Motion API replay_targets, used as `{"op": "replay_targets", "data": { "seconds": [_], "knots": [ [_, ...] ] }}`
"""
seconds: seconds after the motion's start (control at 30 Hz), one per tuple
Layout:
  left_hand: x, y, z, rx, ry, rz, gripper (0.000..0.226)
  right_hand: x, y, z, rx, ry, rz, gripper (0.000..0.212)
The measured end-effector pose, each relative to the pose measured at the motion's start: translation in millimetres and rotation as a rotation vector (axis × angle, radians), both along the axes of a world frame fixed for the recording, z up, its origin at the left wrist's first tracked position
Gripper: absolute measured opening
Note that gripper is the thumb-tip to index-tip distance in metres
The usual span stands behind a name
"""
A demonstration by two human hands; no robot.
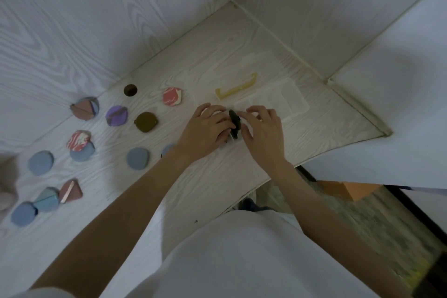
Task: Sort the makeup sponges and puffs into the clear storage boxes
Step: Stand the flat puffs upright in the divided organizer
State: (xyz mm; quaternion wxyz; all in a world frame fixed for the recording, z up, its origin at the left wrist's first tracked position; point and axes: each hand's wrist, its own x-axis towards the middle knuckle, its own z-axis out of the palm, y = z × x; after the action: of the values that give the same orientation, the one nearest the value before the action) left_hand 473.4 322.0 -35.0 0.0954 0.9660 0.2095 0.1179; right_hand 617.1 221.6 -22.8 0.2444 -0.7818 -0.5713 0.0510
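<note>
A dark green puff (235,121) stands on edge between my two hands, over a small clear box that my hands mostly hide. My left hand (205,126) touches the puff from the left with curled fingers. My right hand (262,128) pinches its right side. A larger clear storage box (285,98) lies just behind, with a yellow handle (235,89) at its far side. Loose puffs lie to the left: olive (145,121), purple (116,115), red marbled (172,96), several blue ones (137,158).
A round hole (130,90) opens in the tabletop near the back wall. Walls close in behind and to the right. The table's front edge (254,189) runs diagonally near my body. Triangular sponges (70,191) lie at the far left.
</note>
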Motion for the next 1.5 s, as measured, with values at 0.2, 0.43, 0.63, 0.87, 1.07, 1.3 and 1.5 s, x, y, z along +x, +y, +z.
{"op": "replay_targets", "data": {
  "seconds": [0.2,0.43,0.63,0.87,1.07,1.3,1.5],
  "knots": [
    [0,0,1,0.117,0.024,0.011,0.026,3,-5,-1,-0.030,-0.212,0.109,0.005],
    [4,-6,1,0.123,0.016,0.028,0.026,13,19,6,-0.057,-0.163,0.163,0.016],
    [0,-4,-2,0.175,0.002,0.018,0.020,12,28,15,-0.159,-0.293,0.265,0.007],
    [2,-5,-10,0.086,-0.026,0.051,0.028,7,-3,6,-0.123,-0.225,0.178,0.016],
    [-19,-20,3,-0.244,-0.307,0.291,0.029,11,1,15,-0.035,0.028,0.180,0.015],
    [-119,-62,19,-0.443,-0.650,1.049,0.019,-58,31,47,-0.067,0.171,0.508,0.017],
    [-179,-54,-12,-0.616,-0.363,1.408,0.038,-136,61,5,-0.382,-0.162,0.825,0.031]
  ]
}}
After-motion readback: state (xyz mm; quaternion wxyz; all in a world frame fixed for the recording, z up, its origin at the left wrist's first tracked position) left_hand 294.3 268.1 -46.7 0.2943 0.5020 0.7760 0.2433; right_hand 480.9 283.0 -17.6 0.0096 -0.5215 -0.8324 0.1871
